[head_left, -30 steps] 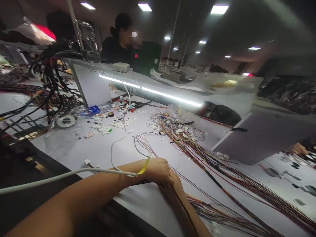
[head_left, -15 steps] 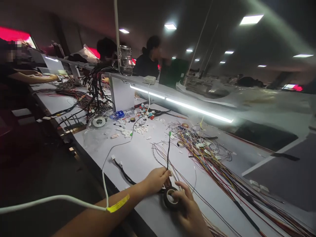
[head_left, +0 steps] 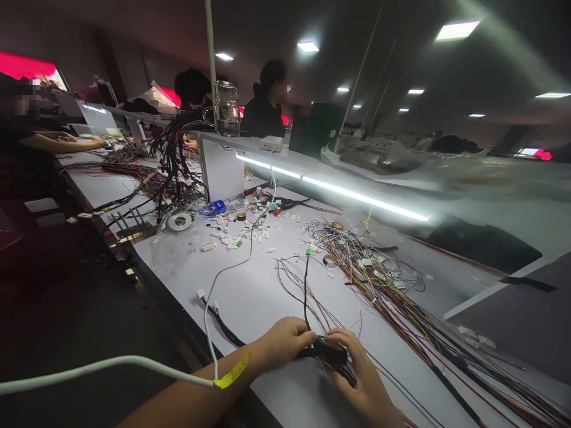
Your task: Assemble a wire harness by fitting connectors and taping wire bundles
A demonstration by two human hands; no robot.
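My left hand is closed on a black-wrapped wire harness near the front of the table. One branch of it rises away from me to a green connector; another, with white connectors, lies to the left. My right hand has its fingers curled round a roll of black tape, which is tilted edge-on against the harness beside my left fingertips. A white cable with a yellow tag crosses over my left forearm.
Long loose wires run along the right of the white table. Small connectors and a clear bag with a white spool lie farther back. A light bar spans the rear. People are beyond and at far left.
The tape roll has turned from face-up to edge-on and shifted slightly right with my right hand. My left hand has moved a little right and down, and the green connector is slightly lower.
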